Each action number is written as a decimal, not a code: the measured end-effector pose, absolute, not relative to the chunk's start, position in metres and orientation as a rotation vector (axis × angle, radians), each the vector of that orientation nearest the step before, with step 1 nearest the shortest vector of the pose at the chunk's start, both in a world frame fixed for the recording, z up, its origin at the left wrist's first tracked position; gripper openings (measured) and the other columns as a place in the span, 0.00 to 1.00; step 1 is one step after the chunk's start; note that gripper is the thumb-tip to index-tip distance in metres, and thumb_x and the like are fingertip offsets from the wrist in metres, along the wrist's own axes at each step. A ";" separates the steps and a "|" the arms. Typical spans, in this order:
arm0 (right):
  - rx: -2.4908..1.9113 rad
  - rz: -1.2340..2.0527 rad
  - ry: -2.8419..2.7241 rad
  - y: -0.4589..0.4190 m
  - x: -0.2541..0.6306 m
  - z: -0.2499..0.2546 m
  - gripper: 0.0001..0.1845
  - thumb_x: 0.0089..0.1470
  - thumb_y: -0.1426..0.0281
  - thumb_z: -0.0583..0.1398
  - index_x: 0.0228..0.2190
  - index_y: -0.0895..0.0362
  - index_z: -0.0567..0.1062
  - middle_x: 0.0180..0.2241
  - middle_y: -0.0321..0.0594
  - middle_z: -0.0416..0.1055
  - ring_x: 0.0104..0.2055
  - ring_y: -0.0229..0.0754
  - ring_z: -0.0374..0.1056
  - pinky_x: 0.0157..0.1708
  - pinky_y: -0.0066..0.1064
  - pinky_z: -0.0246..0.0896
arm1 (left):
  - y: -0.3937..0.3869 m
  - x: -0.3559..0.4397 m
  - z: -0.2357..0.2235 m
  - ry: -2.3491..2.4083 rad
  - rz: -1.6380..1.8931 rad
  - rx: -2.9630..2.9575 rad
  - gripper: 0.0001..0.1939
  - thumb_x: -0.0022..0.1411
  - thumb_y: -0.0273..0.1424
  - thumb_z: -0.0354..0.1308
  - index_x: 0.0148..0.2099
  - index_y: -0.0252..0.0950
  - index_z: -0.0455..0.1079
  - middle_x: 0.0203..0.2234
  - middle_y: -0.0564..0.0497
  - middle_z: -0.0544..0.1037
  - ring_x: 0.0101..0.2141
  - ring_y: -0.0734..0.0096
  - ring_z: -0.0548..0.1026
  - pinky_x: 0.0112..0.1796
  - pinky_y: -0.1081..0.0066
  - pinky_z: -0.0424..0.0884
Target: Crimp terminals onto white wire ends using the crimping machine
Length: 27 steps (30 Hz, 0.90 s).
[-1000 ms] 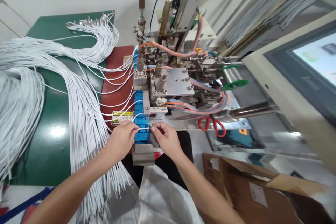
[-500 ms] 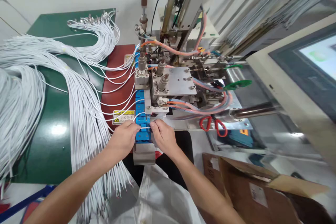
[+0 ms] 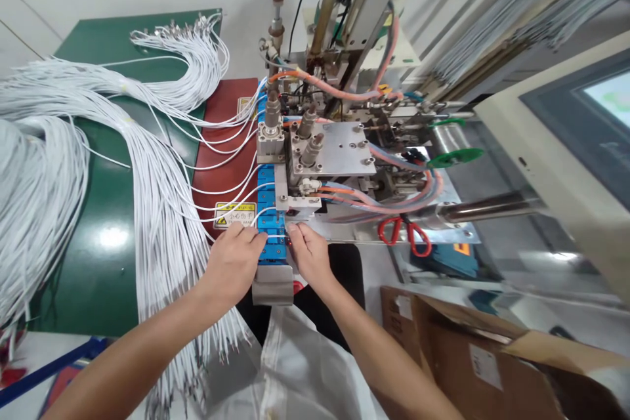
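A white cable (image 3: 276, 236) lies across one of the blue clamp blocks (image 3: 272, 251) at the near end of the machine's row. My left hand (image 3: 236, 256) grips this cable just left of the blocks, fingers closed around it. On the other side my right hand (image 3: 309, 251) pinches at the cable's end, thumb and index finger together; small reddish tips show by the fingers. Several more white cables run from the big bundle (image 3: 157, 223) into the blocks farther up the row. A bent metal plate (image 3: 273, 285) sits below the near block.
Above the row stands the machine's metal plate (image 3: 339, 147) with orange and clear hoses. Red-handled scissors (image 3: 404, 235) lie right of my right hand, near a green-flanged wire spool (image 3: 453, 144). A screen (image 3: 581, 111) and a cardboard box (image 3: 443, 341) are farther right. A green table (image 3: 108, 282) carries cables.
The whole view has shifted slightly. Both hands stay at the same block with the cable; the left hand has turned a little, and reddish tips now show by my right fingers.
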State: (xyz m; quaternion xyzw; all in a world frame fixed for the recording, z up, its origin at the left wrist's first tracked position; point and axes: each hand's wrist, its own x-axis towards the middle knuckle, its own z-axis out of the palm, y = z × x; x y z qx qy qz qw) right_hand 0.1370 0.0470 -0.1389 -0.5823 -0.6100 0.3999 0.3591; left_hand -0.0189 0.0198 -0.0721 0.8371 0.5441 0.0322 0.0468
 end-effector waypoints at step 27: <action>-1.064 1.145 -1.327 0.014 0.167 -0.097 0.06 0.51 0.71 0.57 0.27 0.55 0.75 0.25 0.37 0.71 0.26 0.36 0.65 0.25 0.27 0.60 | 0.001 -0.012 -0.051 1.506 0.550 2.164 0.11 0.63 0.29 0.47 0.45 0.35 0.68 0.35 0.48 0.76 0.36 0.69 0.74 0.39 0.68 0.70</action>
